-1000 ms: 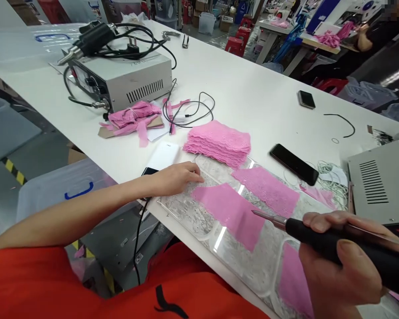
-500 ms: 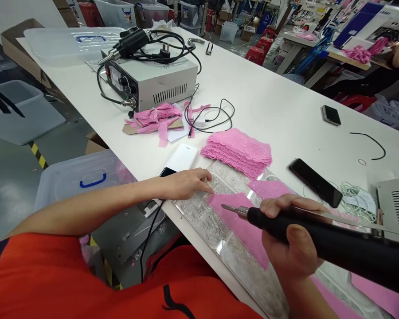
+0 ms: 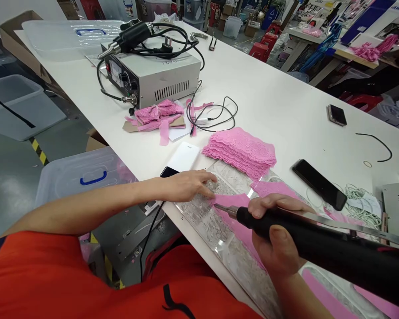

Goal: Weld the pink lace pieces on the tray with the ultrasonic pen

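My left hand (image 3: 189, 185) lies low over a clear patterned sheet (image 3: 204, 221), its fingers apart and a fingertip at the near corner of a pink fabric piece (image 3: 236, 225). In my right hand (image 3: 279, 241) is a black handheld tool (image 3: 322, 246) with a thin metal tip. That tip points left and sits at the same fabric corner, close to my left fingertips; whether it touches the cloth I cannot tell. My right hand hides part of the fabric. Beyond lies a stack of pink lace pieces (image 3: 241, 150), with another pink piece (image 3: 274, 189) beside it.
A white power bank (image 3: 184, 157) lies beyond my left wrist. Further back stand a grey control box (image 3: 168, 82) with a similar black tool (image 3: 134, 37) on top, and a bundle of pink strips (image 3: 158, 113). A black phone (image 3: 319, 184) and tangled cord (image 3: 357, 201) lie to the right.
My right hand has brought the tool left and slightly down, so its tip is now nearer my left fingertips. My left hand stays almost in place. The view has shifted slightly.
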`<state>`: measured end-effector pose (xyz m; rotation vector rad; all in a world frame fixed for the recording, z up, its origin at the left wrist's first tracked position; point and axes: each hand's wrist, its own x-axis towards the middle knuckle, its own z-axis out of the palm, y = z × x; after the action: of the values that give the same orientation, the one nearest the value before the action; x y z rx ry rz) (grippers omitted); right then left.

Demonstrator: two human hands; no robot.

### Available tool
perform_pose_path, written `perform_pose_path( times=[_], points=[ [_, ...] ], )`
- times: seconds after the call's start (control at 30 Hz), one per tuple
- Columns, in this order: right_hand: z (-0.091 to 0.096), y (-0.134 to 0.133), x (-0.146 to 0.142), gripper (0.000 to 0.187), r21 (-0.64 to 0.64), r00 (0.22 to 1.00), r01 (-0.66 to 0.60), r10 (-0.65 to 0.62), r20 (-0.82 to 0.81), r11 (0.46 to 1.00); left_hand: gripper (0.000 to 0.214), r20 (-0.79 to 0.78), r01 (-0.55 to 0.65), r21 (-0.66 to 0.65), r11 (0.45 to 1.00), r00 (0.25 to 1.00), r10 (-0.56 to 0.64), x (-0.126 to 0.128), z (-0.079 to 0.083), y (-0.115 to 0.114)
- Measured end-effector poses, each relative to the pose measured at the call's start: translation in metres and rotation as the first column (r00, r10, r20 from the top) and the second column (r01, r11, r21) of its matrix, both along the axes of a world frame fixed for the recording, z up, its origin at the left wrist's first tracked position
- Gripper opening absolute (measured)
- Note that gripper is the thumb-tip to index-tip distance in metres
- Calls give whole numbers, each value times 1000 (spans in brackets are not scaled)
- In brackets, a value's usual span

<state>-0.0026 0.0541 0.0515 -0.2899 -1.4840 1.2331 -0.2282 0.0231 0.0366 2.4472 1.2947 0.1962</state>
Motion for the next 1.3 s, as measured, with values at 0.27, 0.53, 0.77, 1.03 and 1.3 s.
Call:
perform_pose_path(
  times=[0.27,0.53,0.77,1.03,1.3],
  points=[
    [-4,-3,-1,27,5,1000,-18,18,8,1000,59,58,7,4,1000,998,-7,0,-4,1],
    [-6,-3,-3,27,10,999,15,-16,46,1000,55,50,15,28,1000,999,-16,0,-3,1],
    [-7,-2,-4,26,17,994,43,-44,96,999,52,71,8,37,999,997,-11,0,-4,0],
    [-10,-1,-7,27,44,997,36,-38,60,998,52,63,10,49,999,998,-13,0,-6,0],
    [-12,0,-6,27,42,999,1,-3,53,999,48,66,9,49,999,998,-12,1,-6,1]
  ],
)
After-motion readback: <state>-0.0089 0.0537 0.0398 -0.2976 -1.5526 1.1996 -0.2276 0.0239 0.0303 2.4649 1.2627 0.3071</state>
